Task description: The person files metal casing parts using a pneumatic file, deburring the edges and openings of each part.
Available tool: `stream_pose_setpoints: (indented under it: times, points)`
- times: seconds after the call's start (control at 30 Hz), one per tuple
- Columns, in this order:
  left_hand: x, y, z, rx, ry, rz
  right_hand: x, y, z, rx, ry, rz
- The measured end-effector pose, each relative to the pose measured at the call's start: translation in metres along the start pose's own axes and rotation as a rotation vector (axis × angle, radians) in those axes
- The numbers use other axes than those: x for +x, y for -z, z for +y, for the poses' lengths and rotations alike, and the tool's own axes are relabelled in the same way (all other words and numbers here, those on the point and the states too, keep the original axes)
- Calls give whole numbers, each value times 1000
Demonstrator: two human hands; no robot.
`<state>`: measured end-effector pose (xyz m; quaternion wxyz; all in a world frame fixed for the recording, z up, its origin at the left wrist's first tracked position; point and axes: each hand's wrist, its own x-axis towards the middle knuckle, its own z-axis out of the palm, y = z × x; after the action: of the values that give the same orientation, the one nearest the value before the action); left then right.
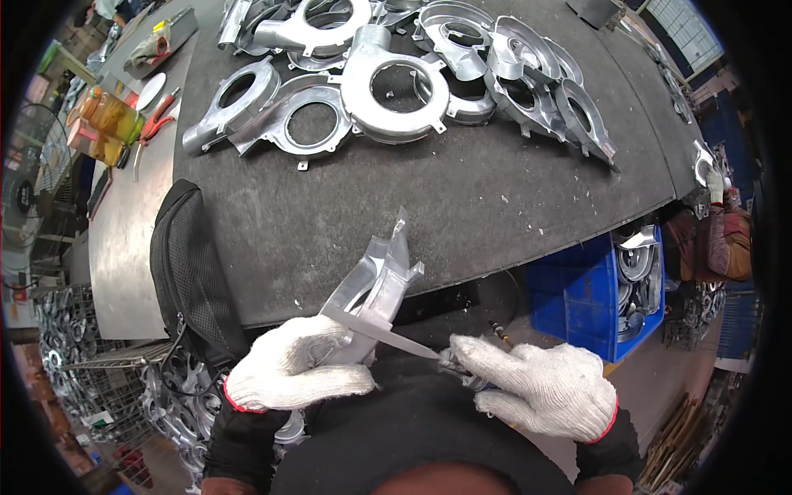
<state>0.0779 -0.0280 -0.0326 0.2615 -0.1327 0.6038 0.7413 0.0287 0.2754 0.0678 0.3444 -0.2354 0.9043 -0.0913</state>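
Note:
My left hand (293,363), in a white knit glove with a red cuff, grips a silver cast-metal blower housing (386,285) by its lower end. The part is tilted up over the table's near edge. In my right hand (549,386), gloved alike, is a tool with a long flat blade (398,338); whether it is a file or a knife I cannot tell. Its handle is mostly hidden by the fingers. The blade lies across the housing close to my left fingers. Farther back, a heap of similar housings (394,115) covers the far side of the table.
The dark-topped table (462,206) carries scattered metal shavings. A black mesh bag (194,256) lies at its left edge, near red-handled pliers (154,124) and yellow bottles (107,124). On the right stand a blue bin (575,297) of metal parts and another person (718,239).

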Motion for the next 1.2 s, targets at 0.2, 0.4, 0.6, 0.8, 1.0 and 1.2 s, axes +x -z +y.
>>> stream_pose_setpoints:
  times: [0.2,0.4,0.6,0.8,1.0,1.2]
  points:
    - [3,17,-9,185,-38,-80,8,8,11,191,-9,-47]
    - [5,-1,7,-129,-19,-122,13,-11,48,827,287,-247]
    - [-1,-30,24,37,-96,23,26,-42,55,1381,34,-679]
    - [13,-32,35,876,-603,-50,13,-35,57,1272,69,-672]
    - [7,-42,37,686,-251,-36,-10,-16,13,24,102,64]
    - [11,-63,89,814,181,-109,-20,-38,22,-163,101,508]
